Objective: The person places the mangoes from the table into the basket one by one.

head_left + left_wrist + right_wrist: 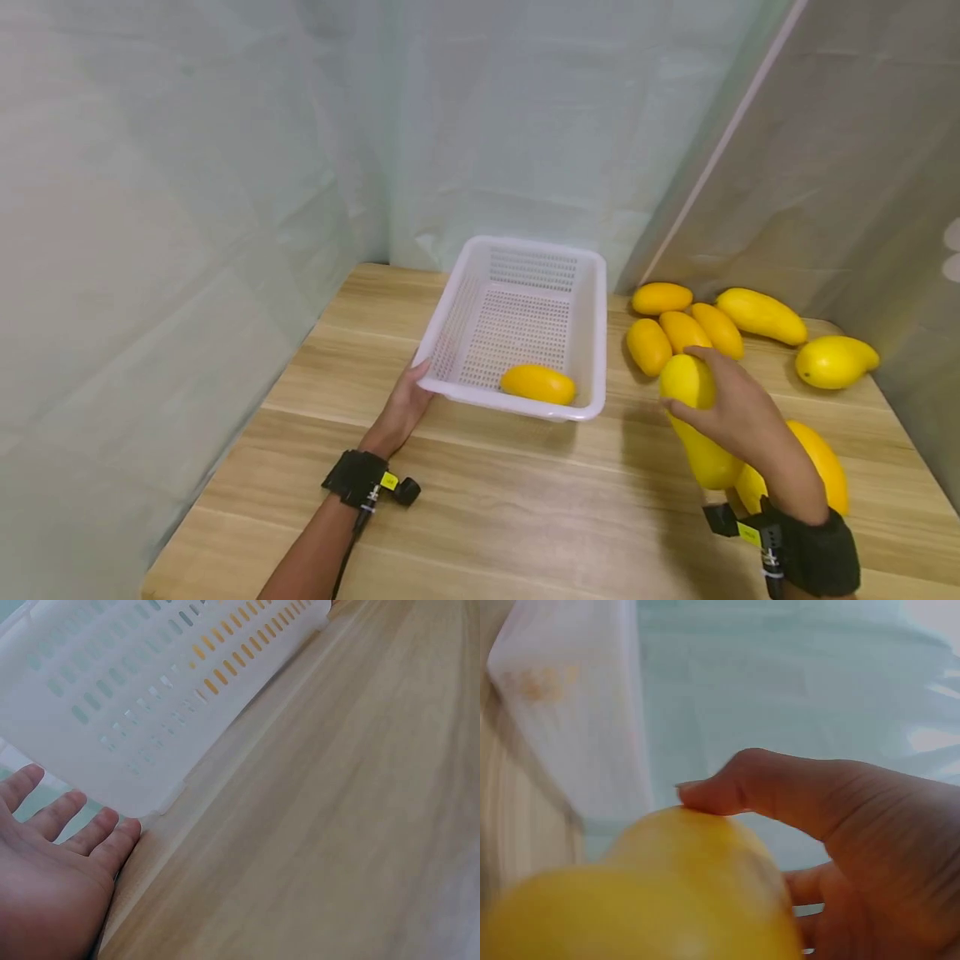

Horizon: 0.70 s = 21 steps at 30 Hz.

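In the head view a white perforated plastic basket [528,406] stands mid-table, one orange-yellow mango [538,384] lying inside against its near wall. My left hand [406,407] holds the basket's near left corner, thumb over the rim. The left wrist view has the fingers [51,817] of that hand stretched along the outer wall of the basket [150,712]. Right of the basket, my right hand [738,408] grips a long yellow mango [705,450] between thumb and fingers. Close up in the right wrist view, that mango [682,892] covers the lower part, the thumb on its top.
Several small orange mangoes [682,332] cluster at the back right. Beyond them lie a long yellow mango [761,316] and another yellow mango [834,362]. Larger yellow-orange mangoes [823,462] sit partly hidden under my right forearm. Pale sheeting [510,125] hangs behind the wooden table [510,500].
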Tool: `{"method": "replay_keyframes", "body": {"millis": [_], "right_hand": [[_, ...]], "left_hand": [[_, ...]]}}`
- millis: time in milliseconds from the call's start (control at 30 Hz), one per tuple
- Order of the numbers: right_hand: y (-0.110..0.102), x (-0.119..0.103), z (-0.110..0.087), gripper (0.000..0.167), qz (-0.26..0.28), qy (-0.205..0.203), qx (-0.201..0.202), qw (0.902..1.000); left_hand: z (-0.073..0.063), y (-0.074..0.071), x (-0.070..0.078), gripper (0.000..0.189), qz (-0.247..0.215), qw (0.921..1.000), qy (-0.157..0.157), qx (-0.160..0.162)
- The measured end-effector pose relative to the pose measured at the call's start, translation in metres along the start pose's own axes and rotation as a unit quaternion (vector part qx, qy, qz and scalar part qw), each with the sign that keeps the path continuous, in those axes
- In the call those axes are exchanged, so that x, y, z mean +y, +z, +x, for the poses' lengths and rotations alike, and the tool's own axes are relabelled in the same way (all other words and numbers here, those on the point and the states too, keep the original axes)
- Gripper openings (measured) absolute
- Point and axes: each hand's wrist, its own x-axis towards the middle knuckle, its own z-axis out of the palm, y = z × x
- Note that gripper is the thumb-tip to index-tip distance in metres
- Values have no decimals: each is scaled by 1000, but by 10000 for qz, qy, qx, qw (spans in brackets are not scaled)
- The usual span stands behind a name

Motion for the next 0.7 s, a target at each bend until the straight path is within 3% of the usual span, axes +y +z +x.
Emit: {"method": "replay_keyframes", "body": {"millis": [333, 700], "right_hand": [[-6, -27, -1, 78, 596, -392, 1373, 9880], [-11, -47, -1, 83, 1004, -497, 2378, 9648]], "left_hand": [[1, 2, 1, 53, 23, 10000, 26, 34], [-3, 5, 10, 51, 135, 9999, 0, -17]]}}
